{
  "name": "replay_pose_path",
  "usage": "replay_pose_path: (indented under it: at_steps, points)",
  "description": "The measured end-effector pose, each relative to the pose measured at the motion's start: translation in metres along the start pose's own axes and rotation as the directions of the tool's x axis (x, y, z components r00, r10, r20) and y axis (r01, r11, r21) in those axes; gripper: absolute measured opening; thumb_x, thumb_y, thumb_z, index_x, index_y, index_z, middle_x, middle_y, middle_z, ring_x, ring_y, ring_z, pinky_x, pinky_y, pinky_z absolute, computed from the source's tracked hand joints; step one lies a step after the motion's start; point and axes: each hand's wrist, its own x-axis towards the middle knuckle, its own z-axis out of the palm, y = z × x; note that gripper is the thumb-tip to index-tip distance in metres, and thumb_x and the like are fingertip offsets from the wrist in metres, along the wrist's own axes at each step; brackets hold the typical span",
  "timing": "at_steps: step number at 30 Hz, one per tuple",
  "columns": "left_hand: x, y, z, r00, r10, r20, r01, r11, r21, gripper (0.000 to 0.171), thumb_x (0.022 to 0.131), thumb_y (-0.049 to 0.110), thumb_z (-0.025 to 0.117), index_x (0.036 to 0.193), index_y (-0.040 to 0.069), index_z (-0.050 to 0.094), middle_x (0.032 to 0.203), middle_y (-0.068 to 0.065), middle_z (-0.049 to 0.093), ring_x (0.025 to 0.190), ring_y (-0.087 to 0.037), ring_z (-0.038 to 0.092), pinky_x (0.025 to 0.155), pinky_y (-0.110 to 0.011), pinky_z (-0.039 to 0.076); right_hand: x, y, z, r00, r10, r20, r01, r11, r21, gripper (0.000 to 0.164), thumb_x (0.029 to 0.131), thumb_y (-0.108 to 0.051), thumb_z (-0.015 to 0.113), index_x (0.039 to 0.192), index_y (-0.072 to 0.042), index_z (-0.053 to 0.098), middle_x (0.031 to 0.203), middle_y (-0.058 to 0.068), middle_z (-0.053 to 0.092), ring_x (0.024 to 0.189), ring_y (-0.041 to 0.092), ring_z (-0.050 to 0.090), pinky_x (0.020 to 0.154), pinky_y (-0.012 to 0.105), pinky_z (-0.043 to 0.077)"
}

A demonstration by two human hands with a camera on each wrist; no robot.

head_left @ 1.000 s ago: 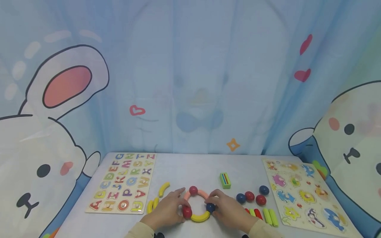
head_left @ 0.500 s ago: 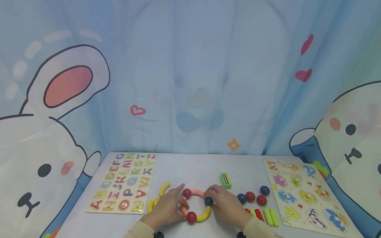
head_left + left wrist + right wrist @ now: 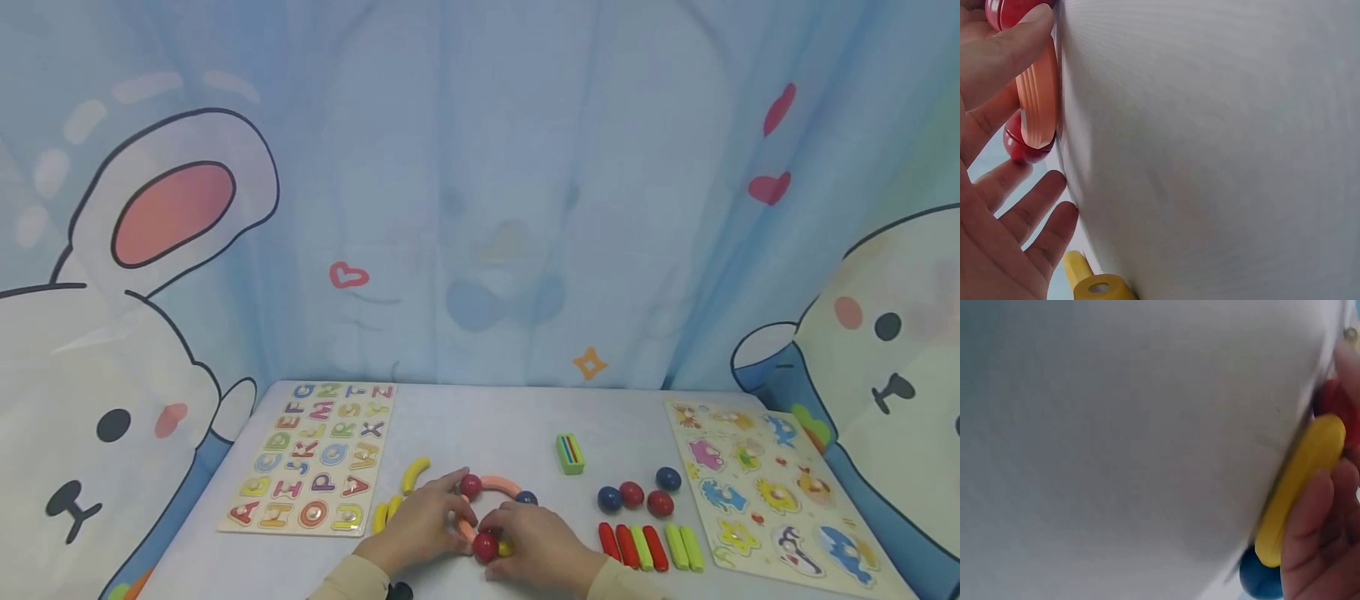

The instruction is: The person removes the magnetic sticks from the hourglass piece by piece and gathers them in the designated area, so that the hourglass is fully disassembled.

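Observation:
A ring of toy balls and curved rods lies between the hands in the head view. Its parts are an upper red ball point(image 3: 471, 486), a pink-orange curved rod point(image 3: 501, 483), a blue ball point(image 3: 527, 497), a yellow curved rod point(image 3: 1300, 487), a lower red ball point(image 3: 486, 547) and a second pink-orange curved rod point(image 3: 1040, 100). My left hand point(image 3: 423, 521) pinches that second rod between thumb and index finger, its other fingers spread. At the ring's lower part, my right hand point(image 3: 540, 546) grips the lower red ball and covers most of the yellow rod.
Several yellow curved rods point(image 3: 415, 475) lie left of my left hand, near a letter puzzle board point(image 3: 225, 527). Right of the ring are loose balls point(image 3: 632, 495), short red and green rods point(image 3: 654, 547), a small green block point(image 3: 570, 454) and an animal puzzle board point(image 3: 757, 467).
The ring has turned counterclockwise: the blue ball went up, the upper red ball left, the lower red ball right. My right hand has left the blue ball for the lower red ball.

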Motion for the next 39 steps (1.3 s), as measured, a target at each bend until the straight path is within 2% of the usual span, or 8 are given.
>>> replay_pose_path:
  at_steps: [5, 9, 12, 21, 26, 32, 36, 39]
  points:
    - [0.0, 0.0, 0.0, 1.0, -0.002, 0.001, 0.002, 1.0, 0.001, 0.026, 0.07, 0.033, 0.091, 0.087, 0.039, 0.073, 0.153, 0.005, 0.042, 0.139, -0.029, 0.04, 0.11, -0.056, 0.034, -0.001, 0.001, 0.003, 1.0, -0.025, -0.007, 0.024, 0.998, -0.066, 0.041, 0.079, -0.038, 0.085, 0.115, -0.025, 0.072, 0.093, -0.018, 0.062, 0.078, 0.003, 0.053, 0.081, 0.034, 0.056]
    - [0.0, 0.0, 0.001, 1.0, -0.008, 0.001, 0.008, 1.0, -0.002, 0.026, 0.069, 0.032, 0.091, 0.087, 0.04, 0.073, 0.154, 0.006, 0.042, 0.139, -0.028, 0.04, 0.111, -0.055, 0.033, -0.001, 0.003, 0.004, 1.0, -0.024, 0.014, 0.025, 0.997, -0.068, 0.041, 0.082, -0.04, 0.081, 0.119, -0.024, 0.072, 0.09, -0.018, 0.057, 0.076, 0.002, 0.051, 0.074, 0.027, 0.053]
    - [0.0, 0.001, 0.001, 1.0, -0.015, 0.003, 0.015, 1.0, -0.011, 0.026, 0.069, 0.033, 0.091, 0.086, 0.04, 0.073, 0.154, 0.006, 0.041, 0.14, -0.028, 0.039, 0.111, -0.055, 0.033, -0.001, 0.004, 0.004, 1.0, -0.014, 0.025, 0.015, 0.998, -0.066, 0.041, 0.083, -0.041, 0.079, 0.12, -0.024, 0.071, 0.09, -0.018, 0.056, 0.077, 0.002, 0.051, 0.074, 0.026, 0.053]
    - [0.0, 0.0, 0.001, 0.999, -0.052, 0.011, 0.052, 0.998, -0.037, 0.027, 0.068, 0.033, 0.092, 0.086, 0.04, 0.074, 0.156, 0.005, 0.039, 0.141, -0.029, 0.037, 0.11, -0.058, 0.032, -0.007, 0.009, 0.001, 0.997, -0.015, 0.079, 0.012, 0.999, 0.035, 0.04, 0.087, -0.04, 0.075, 0.123, -0.023, 0.069, 0.094, -0.018, 0.057, 0.083, 0.004, 0.051, 0.081, 0.031, 0.053]
    - [0.001, 0.001, 0.002, 0.999, -0.046, 0.009, 0.047, 0.998, -0.032, 0.028, 0.067, 0.034, 0.092, 0.088, 0.04, 0.074, 0.156, 0.005, 0.039, 0.14, -0.029, 0.039, 0.11, -0.058, 0.033, -0.008, 0.01, -0.002, 0.995, 0.012, 0.104, -0.024, 0.993, 0.115, 0.036, 0.09, -0.037, 0.073, 0.123, -0.022, 0.068, 0.091, -0.015, 0.057, 0.082, 0.007, 0.052, 0.077, 0.032, 0.052]
    - [0.001, 0.001, 0.002, 0.999, -0.043, 0.009, 0.043, 0.999, -0.029, 0.029, 0.067, 0.035, 0.092, 0.089, 0.04, 0.075, 0.156, 0.005, 0.039, 0.14, -0.029, 0.039, 0.109, -0.059, 0.033, -0.009, 0.01, 0.0, 0.995, 0.026, 0.092, -0.038, 0.991, 0.127, 0.037, 0.092, -0.037, 0.071, 0.126, -0.023, 0.063, 0.086, -0.011, 0.053, 0.078, 0.008, 0.051, 0.069, 0.029, 0.047]
    - [0.0, 0.001, 0.002, 0.999, -0.041, 0.007, 0.041, 0.999, -0.027, 0.029, 0.067, 0.035, 0.092, 0.09, 0.039, 0.074, 0.156, 0.006, 0.039, 0.14, -0.03, 0.039, 0.109, -0.058, 0.033, -0.01, 0.011, 0.0, 0.996, 0.012, 0.084, -0.024, 0.99, 0.14, 0.038, 0.092, -0.036, 0.071, 0.126, -0.023, 0.062, 0.088, -0.011, 0.054, 0.079, 0.008, 0.052, 0.071, 0.029, 0.049]
    - [0.0, 0.001, 0.002, 0.999, -0.045, 0.011, 0.045, 0.998, -0.034, 0.029, 0.067, 0.034, 0.092, 0.089, 0.039, 0.074, 0.156, 0.006, 0.039, 0.14, -0.029, 0.039, 0.109, -0.058, 0.034, -0.011, 0.011, -0.001, 0.996, 0.016, 0.082, -0.032, 0.979, 0.202, 0.038, 0.092, -0.036, 0.071, 0.127, -0.024, 0.061, 0.09, -0.011, 0.056, 0.081, 0.009, 0.054, 0.073, 0.031, 0.05]
